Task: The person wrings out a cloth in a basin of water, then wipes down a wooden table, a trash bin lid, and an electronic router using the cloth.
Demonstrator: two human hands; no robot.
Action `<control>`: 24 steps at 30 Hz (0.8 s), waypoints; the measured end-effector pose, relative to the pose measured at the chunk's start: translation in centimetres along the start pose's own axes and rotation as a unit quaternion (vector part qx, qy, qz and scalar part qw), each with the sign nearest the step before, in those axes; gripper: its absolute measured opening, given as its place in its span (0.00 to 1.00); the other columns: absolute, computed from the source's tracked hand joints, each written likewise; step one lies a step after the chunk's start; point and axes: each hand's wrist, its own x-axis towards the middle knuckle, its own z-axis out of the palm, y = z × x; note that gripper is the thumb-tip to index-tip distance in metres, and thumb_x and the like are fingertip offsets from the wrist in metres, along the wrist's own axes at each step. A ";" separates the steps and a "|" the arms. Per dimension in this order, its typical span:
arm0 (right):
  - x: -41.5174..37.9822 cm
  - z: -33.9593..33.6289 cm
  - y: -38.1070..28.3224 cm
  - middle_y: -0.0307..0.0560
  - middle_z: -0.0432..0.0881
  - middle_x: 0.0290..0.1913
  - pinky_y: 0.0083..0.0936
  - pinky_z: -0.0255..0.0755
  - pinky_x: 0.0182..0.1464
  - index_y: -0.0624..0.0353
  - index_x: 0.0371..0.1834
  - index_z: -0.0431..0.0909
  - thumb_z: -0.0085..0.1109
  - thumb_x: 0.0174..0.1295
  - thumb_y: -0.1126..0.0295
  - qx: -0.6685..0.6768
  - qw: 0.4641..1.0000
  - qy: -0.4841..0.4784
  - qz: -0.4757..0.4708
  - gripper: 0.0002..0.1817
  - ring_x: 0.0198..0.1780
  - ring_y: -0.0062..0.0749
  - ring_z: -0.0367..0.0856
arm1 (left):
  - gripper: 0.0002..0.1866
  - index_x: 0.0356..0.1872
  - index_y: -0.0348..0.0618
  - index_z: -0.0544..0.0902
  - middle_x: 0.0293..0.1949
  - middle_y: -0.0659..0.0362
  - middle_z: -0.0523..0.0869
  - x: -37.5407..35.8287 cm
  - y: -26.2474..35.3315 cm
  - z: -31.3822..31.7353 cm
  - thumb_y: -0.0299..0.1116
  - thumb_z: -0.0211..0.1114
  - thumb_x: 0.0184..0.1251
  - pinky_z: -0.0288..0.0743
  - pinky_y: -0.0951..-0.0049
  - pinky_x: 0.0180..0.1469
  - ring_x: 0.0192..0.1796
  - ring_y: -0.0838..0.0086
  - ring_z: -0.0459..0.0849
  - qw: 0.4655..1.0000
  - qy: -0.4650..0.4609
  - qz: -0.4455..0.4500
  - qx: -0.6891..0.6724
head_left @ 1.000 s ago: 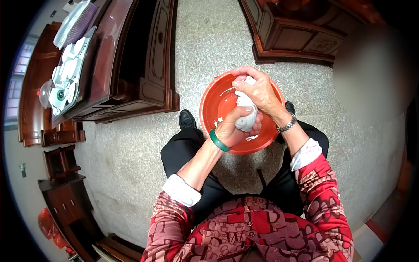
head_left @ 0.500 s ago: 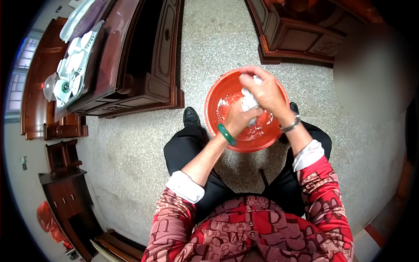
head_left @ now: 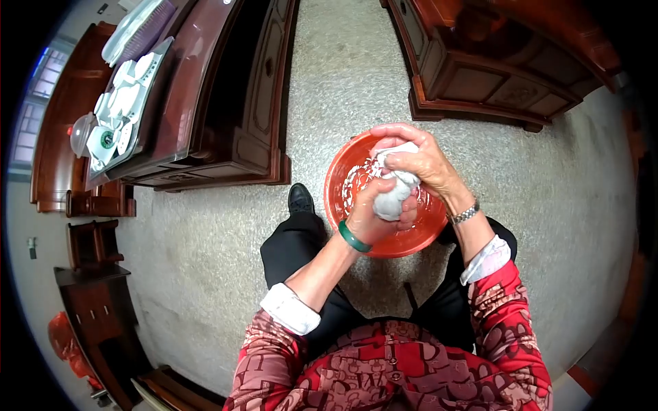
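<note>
A wet, bunched white cloth [head_left: 393, 200] is gripped in both hands above an orange-red basin [head_left: 334, 179] with water in it. My left hand [head_left: 375, 218], with a green bangle at the wrist, wraps its fingers around the lower end of the cloth. My right hand [head_left: 425, 162], wearing a metal-banded watch, closes over the upper end. The basin stands on the floor between my feet, and the hands and cloth hide part of its inside.
A dark wooden table [head_left: 188, 89] on the left bears a tray [head_left: 147, 82] of white tea ware and a purple basket [head_left: 147, 31]. Another carved wooden cabinet [head_left: 493, 75] stands at the upper right. My black shoe [head_left: 300, 198] is left of the basin.
The hands have shifted slightly down in view with the cloth, and the left palm has turned upward. More of the cloth shows. A blurred patch at the right is gone.
</note>
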 end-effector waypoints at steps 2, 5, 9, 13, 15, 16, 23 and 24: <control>0.1 -0.3 1.4 0.45 0.79 0.42 0.21 0.77 0.39 0.66 0.54 0.72 0.62 0.55 0.73 -0.025 0.998 0.056 0.029 0.23 0.36 0.22 0.79 | 0.18 0.39 0.41 0.74 0.23 0.62 0.73 0.1 -0.3 0.3 0.46 0.58 0.58 0.62 0.78 0.26 0.23 0.77 0.69 1.000 0.021 0.001 0.011; 0.6 -0.6 5.2 0.40 0.78 0.33 0.18 0.74 0.30 0.63 0.46 0.76 0.56 0.55 0.78 -0.105 0.985 0.133 0.021 0.14 0.30 0.18 0.77 | 0.13 0.38 0.41 0.75 0.26 0.62 0.77 1.5 -0.8 -2.3 0.36 0.65 0.55 0.69 0.77 0.28 0.26 0.79 0.76 0.968 0.130 -0.012 0.214; 1.1 -0.9 8.5 0.39 0.77 0.26 0.20 0.71 0.27 0.63 0.37 0.77 0.50 0.57 0.78 -0.283 0.931 0.229 -0.009 0.07 0.25 0.20 0.77 | 0.18 0.42 0.37 0.76 0.33 0.58 0.82 3.6 -2.3 -5.4 0.36 0.68 0.54 0.73 0.76 0.33 0.33 0.80 0.81 0.791 0.282 0.120 0.529; 0.9 -1.0 8.3 0.36 0.77 0.27 0.17 0.70 0.27 0.63 0.38 0.77 0.51 0.59 0.77 -0.379 0.890 0.245 -0.067 0.07 0.26 0.16 0.74 | 0.17 0.41 0.37 0.75 0.29 0.60 0.82 3.6 -3.0 -5.2 0.34 0.68 0.53 0.71 0.80 0.26 0.28 0.80 0.81 0.619 0.306 0.280 0.667; 0.4 -0.5 6.6 0.37 0.78 0.29 0.17 0.71 0.29 0.64 0.39 0.78 0.53 0.59 0.75 -0.321 0.919 0.216 -0.067 0.07 0.28 0.16 0.75 | 0.15 0.40 0.38 0.75 0.27 0.60 0.81 3.0 -2.4 -4.2 0.33 0.67 0.54 0.70 0.80 0.24 0.25 0.80 0.80 0.725 0.263 0.235 0.591; 0.2 -0.4 5.4 0.38 0.79 0.31 0.17 0.71 0.32 0.64 0.39 0.79 0.55 0.60 0.74 -0.263 0.944 0.187 -0.072 0.08 0.30 0.16 0.75 | 0.13 0.40 0.39 0.75 0.26 0.60 0.81 2.5 -1.8 -3.3 0.32 0.66 0.55 0.69 0.81 0.22 0.23 0.79 0.80 0.814 0.215 0.190 0.505; -0.1 -2.2 1.1 0.56 0.77 0.52 0.34 0.78 0.50 0.67 0.61 0.64 0.33 0.65 0.36 0.085 0.995 0.015 0.044 0.41 0.50 0.40 0.80 | 0.20 0.41 0.39 0.76 0.20 0.60 0.77 0.2 0.0 0.4 0.48 0.54 0.64 0.62 0.78 0.18 0.17 0.74 0.72 0.982 0.037 -0.036 0.183; -0.1 -2.0 1.1 0.56 0.77 0.52 0.34 0.79 0.49 0.67 0.62 0.63 0.32 0.65 0.37 0.135 0.989 -0.004 0.054 0.41 0.50 0.40 0.80 | 0.20 0.41 0.39 0.76 0.20 0.60 0.77 0.2 0.0 0.5 0.48 0.54 0.64 0.62 0.78 0.18 0.17 0.74 0.72 0.982 0.037 -0.037 0.182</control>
